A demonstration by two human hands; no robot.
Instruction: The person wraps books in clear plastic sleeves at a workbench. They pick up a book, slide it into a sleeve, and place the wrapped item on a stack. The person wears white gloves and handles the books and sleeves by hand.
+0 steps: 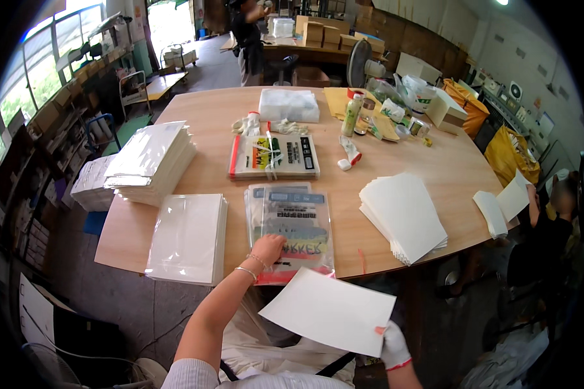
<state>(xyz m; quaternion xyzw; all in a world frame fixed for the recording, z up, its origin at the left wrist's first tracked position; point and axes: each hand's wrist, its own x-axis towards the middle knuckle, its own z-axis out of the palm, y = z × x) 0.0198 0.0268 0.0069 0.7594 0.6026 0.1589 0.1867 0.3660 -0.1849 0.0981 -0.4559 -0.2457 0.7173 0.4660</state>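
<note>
A: Where do the edges run, and what room do they leave?

B: From my remote station I see the near edge of the wooden table point(344, 220) below a pile of printed bags point(291, 211). Left of it, a narrow band of wood grain separates the film-wrapped stack point(186, 236); right of it, a broader stretch reaches the fanned paper stack point(405, 214), with a thin orange strip point(362, 261) near the edge.

A: And the hands?

B: The left hand point(267, 249), bare, rests on the bags, fingers bent; whether they pinch film, I cannot tell. The right hand point(394, 345), in a white, red-cuffed glove, grips the white sheet point(331, 310) at its right edge, above the lap.

A: Materials and shapes?

B: The bags are clear, glossy film, printed in dark and red. The sheet is matt, smooth and rectangular. The wrapped stack shows shiny creases; the fanned one, stepped edges.
</note>
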